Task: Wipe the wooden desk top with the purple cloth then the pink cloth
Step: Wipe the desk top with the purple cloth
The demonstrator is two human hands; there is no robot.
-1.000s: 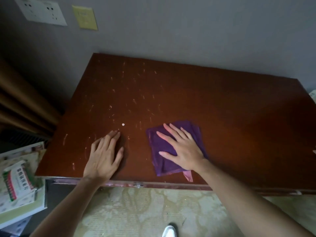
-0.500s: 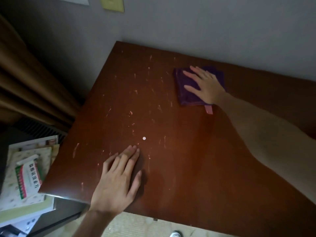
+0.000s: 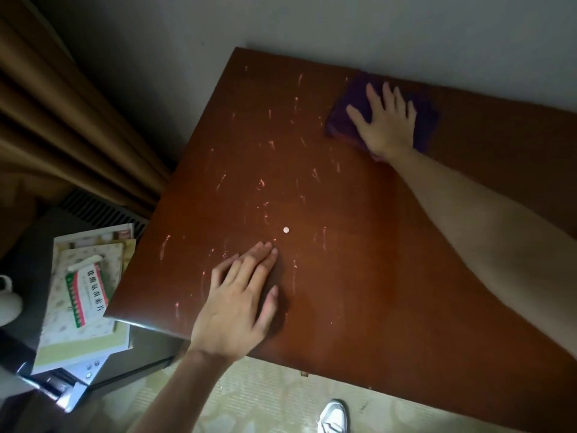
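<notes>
Two flat hands are pressing down, the right hand (image 3: 387,123) on the purple cloth (image 3: 343,120) at one o'clock, the left hand (image 3: 237,301) bare on the bench (image 3: 359,260), so the cloth risks bumping the wall (image 3: 312,26) and bunching up.

1. The wooden desk top (image 3: 359,245) is reddish-brown, its far edge set against the grey wall, and pale pinkish scratches run across its left half.
2. A small white round dot (image 3: 286,230) lies near the middle — perhaps a sticker or a pill, too small to tell.
3. The purple cloth (image 3: 342,117) lies folded at the far edge, touching the wall, with the right hand (image 3: 385,123) pressed flat on it.
4. A pinkish edge shows beneath the cloth's near side.
5. The left hand (image 3: 239,303) rests flat near the front edge — fingertips just short of the dot.
</notes>
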